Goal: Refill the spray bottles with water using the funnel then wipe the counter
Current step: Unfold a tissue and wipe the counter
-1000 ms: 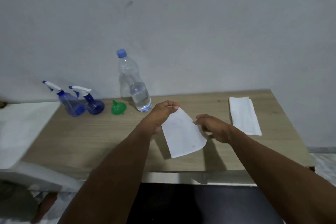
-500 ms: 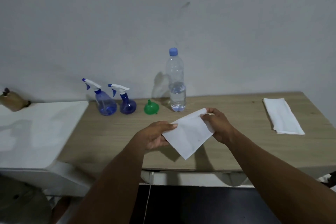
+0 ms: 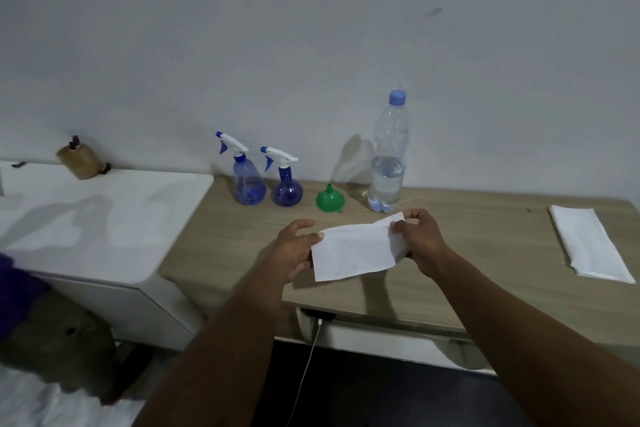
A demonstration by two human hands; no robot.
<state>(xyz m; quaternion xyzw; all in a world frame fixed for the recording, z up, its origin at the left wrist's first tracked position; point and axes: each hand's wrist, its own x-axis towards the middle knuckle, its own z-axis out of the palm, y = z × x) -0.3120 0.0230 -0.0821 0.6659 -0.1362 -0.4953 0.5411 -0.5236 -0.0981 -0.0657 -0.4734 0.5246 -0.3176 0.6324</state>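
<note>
Two blue spray bottles stand by the wall on the wooden counter (image 3: 485,239): a taller one (image 3: 246,180) and a rounder one (image 3: 286,182) to its right. A green funnel (image 3: 329,199) sits upside down beside them. Right of it stands a clear water bottle (image 3: 388,163) with a blue cap, about one third full. Above the counter's middle I hold a white paper towel (image 3: 356,251) between both hands. My left hand (image 3: 294,251) pinches its left edge and my right hand (image 3: 420,239) grips its right end.
A folded stack of white paper towels (image 3: 588,243) lies at the counter's right end. A white cabinet (image 3: 86,222) adjoins the counter on the left, with a small brown object (image 3: 81,161) at its back. A white cable (image 3: 304,374) hangs below the counter's front edge.
The view has swung left, so the bottles and towel stack sit further right in the frame. The towel between my hands has turned from hanging diagonally to stretched nearly level.
</note>
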